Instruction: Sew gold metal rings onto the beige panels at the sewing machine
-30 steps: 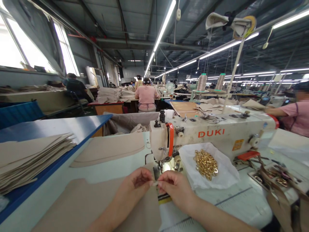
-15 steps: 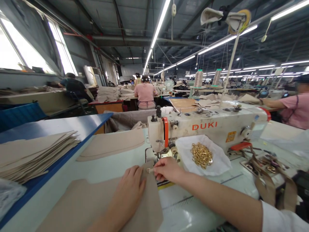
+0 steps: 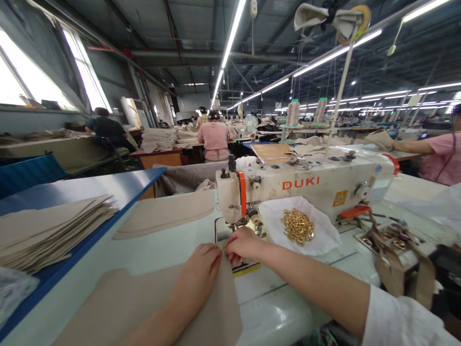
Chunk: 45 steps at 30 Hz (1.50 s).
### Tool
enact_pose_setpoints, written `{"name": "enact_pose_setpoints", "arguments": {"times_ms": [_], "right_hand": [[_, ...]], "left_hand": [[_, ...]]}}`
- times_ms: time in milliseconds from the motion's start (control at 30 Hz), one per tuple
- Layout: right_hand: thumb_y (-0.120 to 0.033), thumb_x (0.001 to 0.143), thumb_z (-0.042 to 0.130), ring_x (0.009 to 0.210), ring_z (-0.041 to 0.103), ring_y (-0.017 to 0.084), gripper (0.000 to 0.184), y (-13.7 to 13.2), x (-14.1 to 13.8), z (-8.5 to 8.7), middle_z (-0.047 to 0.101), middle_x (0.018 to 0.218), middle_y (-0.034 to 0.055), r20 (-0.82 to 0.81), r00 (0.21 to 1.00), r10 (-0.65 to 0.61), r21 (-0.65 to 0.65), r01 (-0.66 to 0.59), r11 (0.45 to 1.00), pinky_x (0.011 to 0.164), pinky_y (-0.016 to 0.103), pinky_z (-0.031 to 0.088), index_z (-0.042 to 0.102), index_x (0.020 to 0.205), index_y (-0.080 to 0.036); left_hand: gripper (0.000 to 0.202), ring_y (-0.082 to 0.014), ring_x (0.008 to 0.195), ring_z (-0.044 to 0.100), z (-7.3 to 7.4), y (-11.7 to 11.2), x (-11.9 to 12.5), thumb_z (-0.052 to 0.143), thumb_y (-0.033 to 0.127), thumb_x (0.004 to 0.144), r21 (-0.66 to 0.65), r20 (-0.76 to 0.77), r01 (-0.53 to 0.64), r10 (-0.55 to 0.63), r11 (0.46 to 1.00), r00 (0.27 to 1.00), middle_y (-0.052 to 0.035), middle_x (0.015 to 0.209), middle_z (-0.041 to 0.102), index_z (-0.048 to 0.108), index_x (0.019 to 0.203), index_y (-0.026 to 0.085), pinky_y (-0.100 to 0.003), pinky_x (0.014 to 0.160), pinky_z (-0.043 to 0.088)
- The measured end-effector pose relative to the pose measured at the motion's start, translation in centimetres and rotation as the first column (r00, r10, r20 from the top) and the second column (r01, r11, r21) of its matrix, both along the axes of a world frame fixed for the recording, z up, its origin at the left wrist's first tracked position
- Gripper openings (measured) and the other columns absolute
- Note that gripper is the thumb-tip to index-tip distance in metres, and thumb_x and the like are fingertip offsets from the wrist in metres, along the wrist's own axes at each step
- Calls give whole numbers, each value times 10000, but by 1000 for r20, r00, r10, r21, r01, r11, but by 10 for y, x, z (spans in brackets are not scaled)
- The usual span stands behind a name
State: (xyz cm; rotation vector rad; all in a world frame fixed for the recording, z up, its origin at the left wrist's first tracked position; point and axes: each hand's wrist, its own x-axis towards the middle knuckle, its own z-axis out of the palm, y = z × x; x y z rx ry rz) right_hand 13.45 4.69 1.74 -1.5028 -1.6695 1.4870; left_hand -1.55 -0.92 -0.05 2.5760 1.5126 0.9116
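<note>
My left hand rests on a large beige fabric panel, its fingers bent and closed at the panel's upper edge. Touching or nearly touching its fingertips, my right hand is pinched at that same edge, just in front of the needle area of the white sewing machine. The small metal ring seen at the right fingertips half a second ago is now hidden by the fingers. Beyond the right wrist, a heap of gold metal rings or clasps lies on a white cloth.
A curved beige panel lies left of the machine head. Stacked beige panels sit on a blue-edged table. An open box of straps and fittings stands at the right. Co-workers sit ahead, and one reaches in from the right.
My left fingers have moved right and curled in against my right hand. The right hand has shifted slightly up and left, covering the metal ring. The view has turned a little.
</note>
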Motion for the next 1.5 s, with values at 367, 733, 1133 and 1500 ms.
{"name": "enact_pose_setpoints", "arguments": {"times_ms": [367, 733, 1133, 1500], "right_hand": [[-68, 664, 556, 387, 578, 131, 234, -3, 2, 1, 558, 419, -46, 129, 990, 50, 136, -68, 988, 406, 214, 442, 531, 477, -206], [-118, 868, 557, 939, 567, 218, 186, -49, 68, -7, 675, 951, 73, 620, 747, 240, 659, -662, 357, 879, 330, 430, 677, 1003, -164], [-302, 947, 517, 855, 547, 190, 199, -42, 45, -21, 638, 839, 21, 659, 751, 42, 749, -660, 59, 835, 322, 451, 610, 833, -168], [-204, 934, 533, 851, 560, 165, 126, -38, 42, -27, 668, 882, 22, 690, 704, 165, 710, -703, 29, 833, 288, 455, 628, 858, -169]], "left_hand": [[233, -219, 776, 614, 0, 12, 5, 398, 135, 827, 11, -100, 50, -48, 999, 994, -58, 762, 660, 595, 730, 216, -330, 721, 519], [199, -210, 756, 617, -5, 16, 2, 444, 102, 814, 62, -56, 87, -83, 994, 995, -32, 737, 654, 575, 708, 206, -321, 692, 511], [182, -196, 747, 612, -10, 15, -2, 481, 78, 838, 53, -113, 83, -77, 995, 991, -16, 750, 644, 566, 737, 203, -321, 686, 513], [213, -187, 725, 604, -15, 18, -1, 406, 98, 921, 173, -103, 170, -153, 970, 983, -23, 765, 632, 552, 798, 193, -318, 651, 525]]}}
